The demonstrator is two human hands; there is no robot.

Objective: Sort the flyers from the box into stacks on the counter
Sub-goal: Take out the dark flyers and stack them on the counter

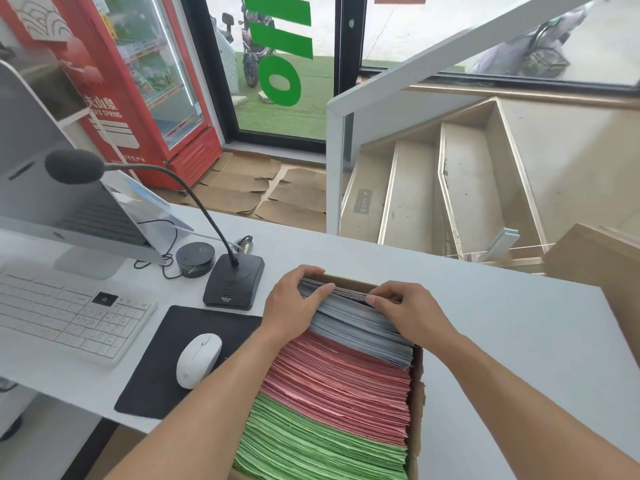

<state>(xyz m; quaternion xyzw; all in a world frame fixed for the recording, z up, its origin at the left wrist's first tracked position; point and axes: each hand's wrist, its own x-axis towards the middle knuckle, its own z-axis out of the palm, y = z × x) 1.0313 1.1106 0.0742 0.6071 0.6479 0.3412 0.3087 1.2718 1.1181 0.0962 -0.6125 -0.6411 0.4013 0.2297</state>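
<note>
Brown corrugated cardboard forms the open box [417,393] lying on the pale grey counter [502,341], long side running from near to far. It is packed with thin paper flyers standing on edge in colour bands: green flyers [311,441] nearest, pink flyers [339,372] in the middle, grey flyers [363,327] beyond them, and a few darker sheets at the far end.

The left hand [294,299] curls over the box's far-left corner, its thumb pressed onto the top edges of the grey flyers. The right hand [405,306] rests on the same grey band just to the right, fingers bent and fingertips dug into the sheet edges; whether it pinches any single sheet cannot be told.

Just left of the box lies a black fabric mouse pad [180,362] bearing a smooth white mouse [198,359]. Farther left sits a white keyboard [69,317]. A black gooseneck microphone [233,285] with a foam head stands close to the left hand, beside a small round black puck [194,259] and a silver monitor [52,188].

Beyond the counter, flattened brown cardboard [270,192] covers the floor by a red glass-fronted drinks cooler [149,84] and a glass door. On the far right, beige steps [450,188] edged in metal.
</note>
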